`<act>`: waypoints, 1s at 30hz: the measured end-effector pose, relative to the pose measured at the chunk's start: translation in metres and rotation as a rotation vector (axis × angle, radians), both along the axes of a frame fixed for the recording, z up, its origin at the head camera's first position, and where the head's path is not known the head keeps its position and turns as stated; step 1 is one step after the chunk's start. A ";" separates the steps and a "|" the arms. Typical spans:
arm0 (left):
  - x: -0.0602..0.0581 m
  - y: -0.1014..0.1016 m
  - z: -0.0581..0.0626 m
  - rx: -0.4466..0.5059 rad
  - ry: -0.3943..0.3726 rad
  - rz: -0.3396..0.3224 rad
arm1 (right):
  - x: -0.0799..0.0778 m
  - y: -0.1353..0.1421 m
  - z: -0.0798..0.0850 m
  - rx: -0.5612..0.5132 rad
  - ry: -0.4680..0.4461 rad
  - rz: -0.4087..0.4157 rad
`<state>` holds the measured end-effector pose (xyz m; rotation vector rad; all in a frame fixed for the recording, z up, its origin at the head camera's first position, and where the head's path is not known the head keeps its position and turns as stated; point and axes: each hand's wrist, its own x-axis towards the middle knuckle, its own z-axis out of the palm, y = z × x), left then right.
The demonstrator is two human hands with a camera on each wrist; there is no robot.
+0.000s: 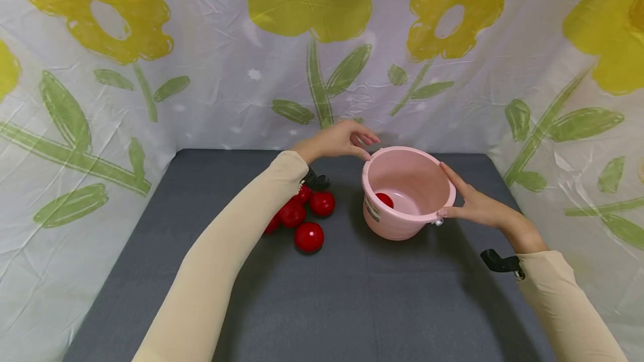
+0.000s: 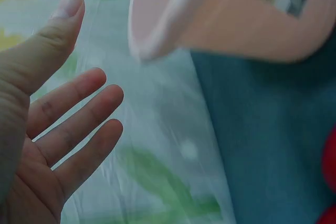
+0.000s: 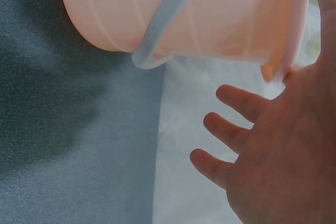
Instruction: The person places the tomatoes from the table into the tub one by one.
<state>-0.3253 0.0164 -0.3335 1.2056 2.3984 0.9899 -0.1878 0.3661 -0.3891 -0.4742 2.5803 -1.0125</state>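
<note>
A pink plastic bucket [image 1: 384,222] stands on the dark table with its mouth upward, a shiny red ball-shaped thing [image 1: 384,200] inside. My right hand [image 1: 475,205] touches the bucket's right rim with thumb and index finger stretched apart; its other fingers stand free in the right wrist view. The left hand [image 1: 342,139] is beside the rim's far left side, fingers loosely extended and holding nothing. A gap separates it from the bucket in the left wrist view. Several more red round things [image 1: 309,237] lie left of the bucket, some partly hidden by my left sleeve.
The dark grey table [image 1: 322,306] runs back to a white sheet [image 1: 216,99] printed with yellow flowers, which hangs behind and at both sides. A pale handle [image 3: 176,3] hangs against the bucket's outer wall. Black wrist cameras [image 1: 317,180] sit on both wrists.
</note>
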 end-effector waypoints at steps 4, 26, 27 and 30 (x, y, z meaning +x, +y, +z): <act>-0.005 -0.032 -0.010 0.007 -0.019 0.072 | -0.001 0.001 -0.001 -0.003 -0.001 0.004; 0.006 -0.140 -0.116 -0.173 -0.124 0.204 | -0.001 0.001 0.002 0.001 -0.022 0.006; 0.007 -0.141 -0.117 -0.179 -0.130 0.210 | -0.001 0.001 0.002 0.001 -0.022 0.006; 0.008 -0.141 -0.120 -0.187 -0.142 0.221 | -0.002 0.001 0.001 0.002 -0.021 0.005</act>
